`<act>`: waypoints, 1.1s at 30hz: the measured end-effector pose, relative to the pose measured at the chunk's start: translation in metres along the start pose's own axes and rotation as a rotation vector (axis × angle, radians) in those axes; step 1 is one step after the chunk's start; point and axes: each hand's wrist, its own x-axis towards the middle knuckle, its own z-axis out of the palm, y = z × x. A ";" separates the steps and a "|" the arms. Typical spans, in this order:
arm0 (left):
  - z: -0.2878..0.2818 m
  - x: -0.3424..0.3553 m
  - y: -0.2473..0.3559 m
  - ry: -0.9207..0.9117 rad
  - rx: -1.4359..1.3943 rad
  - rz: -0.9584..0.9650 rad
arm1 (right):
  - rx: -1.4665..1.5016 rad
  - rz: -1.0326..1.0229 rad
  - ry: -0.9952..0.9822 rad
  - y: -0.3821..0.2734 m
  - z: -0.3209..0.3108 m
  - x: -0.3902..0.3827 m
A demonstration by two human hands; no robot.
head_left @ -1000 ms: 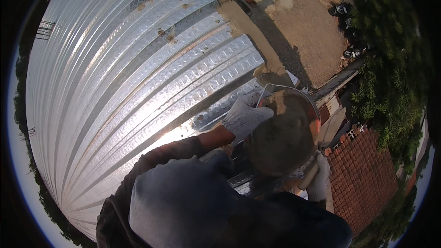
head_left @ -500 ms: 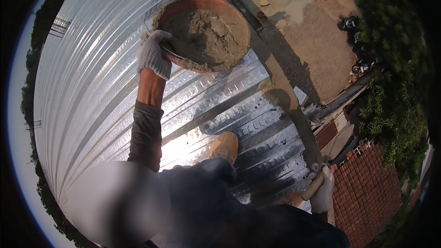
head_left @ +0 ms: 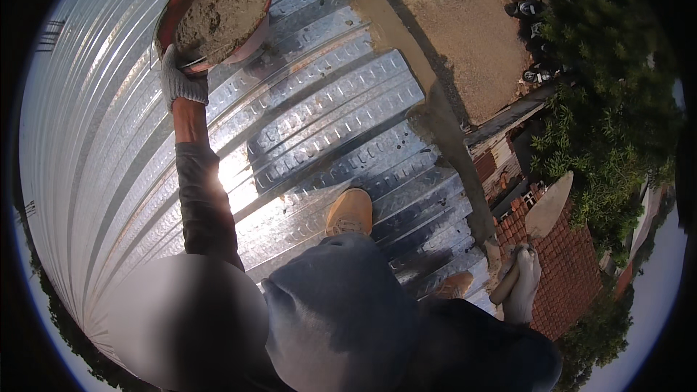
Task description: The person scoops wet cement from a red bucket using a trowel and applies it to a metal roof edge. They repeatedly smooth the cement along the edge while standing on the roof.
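My left hand [head_left: 183,81], in a grey knit glove, grips the near rim of a reddish bucket [head_left: 252,45] at the upper left. Grey-brown wet mortar [head_left: 229,11] fills much of it, and the bucket tilts so that its mouth faces me. A thin wire bail shows beside the fingers. At the lower right my gloved right hand [head_left: 524,287] is closed round the handle of a trowel [head_left: 550,207]. Its pointed, mortar-coloured blade points up and away, beyond the wall's edge. The fingertips of my left hand are partly hidden by the bucket.
Ribbed metal decking [head_left: 334,120] lies under my tan shoes [head_left: 350,210]. A mortar-topped wall edge [head_left: 454,138] runs along its right side, with a drop beyond. Below are sandy ground [head_left: 465,43], parked motorbikes [head_left: 534,72], a tiled roof [head_left: 559,276] and a tree [head_left: 617,87].
The bucket and my left hand have shifted left and farther up the view. The trowel blade, not visible before, now shows above my right hand. The view itself has also shifted.
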 end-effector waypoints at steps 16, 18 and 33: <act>0.010 -0.002 0.063 0.410 0.414 -0.043 | -0.540 -0.851 -0.621 -0.274 0.293 -0.067; 0.030 -0.014 0.062 0.297 0.484 -0.054 | -0.673 -1.133 -0.725 -0.287 0.331 -0.055; 0.001 -0.013 0.130 -0.028 0.842 -0.476 | -1.450 -2.755 -0.258 -0.427 0.639 0.012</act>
